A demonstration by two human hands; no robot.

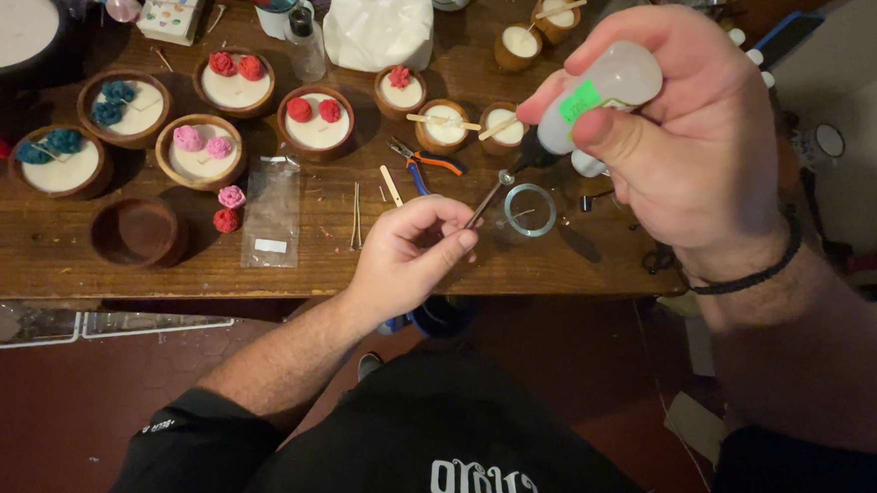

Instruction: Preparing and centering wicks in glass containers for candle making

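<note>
Pliers (425,162), maybe ring (530,209), beside fingers (459,240).

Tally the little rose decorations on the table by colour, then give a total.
Red roses: 6, five sitting on candles and one loose on the table.
Pink roses: 3, two on a candle and one loose.
Blue roses: 5, three on one candle and two on another.
Total: 14

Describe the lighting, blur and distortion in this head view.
Head view: warm light on the wooden table, floor below dark; right hand and squeeze bottle loom large and slightly soft; left hand sharper; table edge bows, wide-angle distortion.
</note>
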